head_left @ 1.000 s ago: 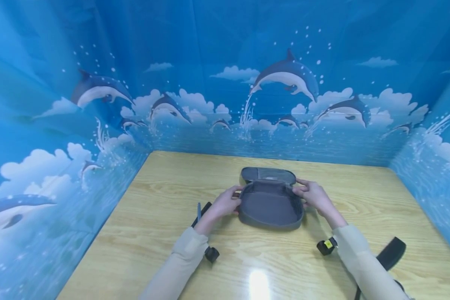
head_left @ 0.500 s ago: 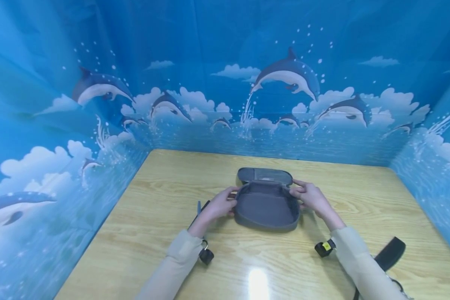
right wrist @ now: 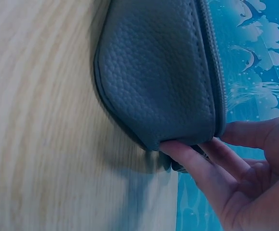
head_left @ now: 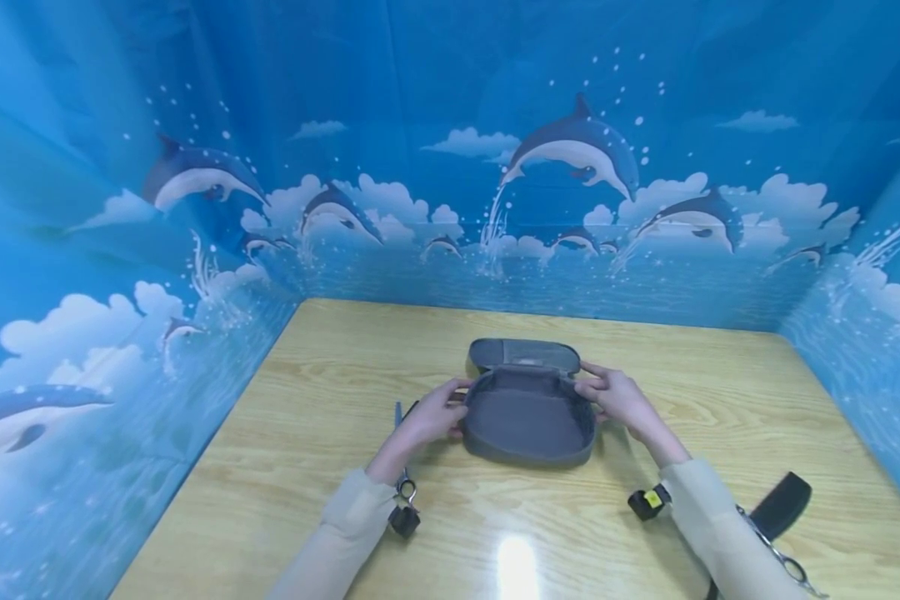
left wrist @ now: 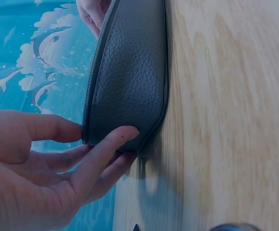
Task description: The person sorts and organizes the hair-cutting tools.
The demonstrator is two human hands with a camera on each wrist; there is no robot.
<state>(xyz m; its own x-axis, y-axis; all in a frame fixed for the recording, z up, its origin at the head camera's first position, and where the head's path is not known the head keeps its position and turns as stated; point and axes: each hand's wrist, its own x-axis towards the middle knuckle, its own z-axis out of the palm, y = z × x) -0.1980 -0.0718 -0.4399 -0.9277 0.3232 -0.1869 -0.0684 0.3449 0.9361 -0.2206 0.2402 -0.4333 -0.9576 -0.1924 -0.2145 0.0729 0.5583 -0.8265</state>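
Observation:
A dark grey zip case (head_left: 528, 417) of pebbled leather sits on the table with its lid (head_left: 525, 354) folded back on the far side. Its plain grey inside faces up. At the left end my left hand (head_left: 437, 412) grips the case; in the left wrist view, fingers and thumb meet its end wall and zip edge (left wrist: 92, 89). My right hand (head_left: 621, 400) holds the opposite end near the lid's hinge. In the right wrist view, that hand (right wrist: 255, 168) has fingertips at the lower corner and the zip edge (right wrist: 217, 77).
A pair of scissors (head_left: 407, 489) lies partly under the left forearm. Beside the right forearm are a black, broad-ended object (head_left: 783, 504) and more scissors (head_left: 795, 570). A blue dolphin-print curtain (head_left: 435, 167) closes off the wooden table's (head_left: 330, 358) back and sides.
Both hands have shifted the case slightly left and a little nearer. The left forearm has moved left, showing more of the scissors' handles; more of the right-hand scissors shows too.

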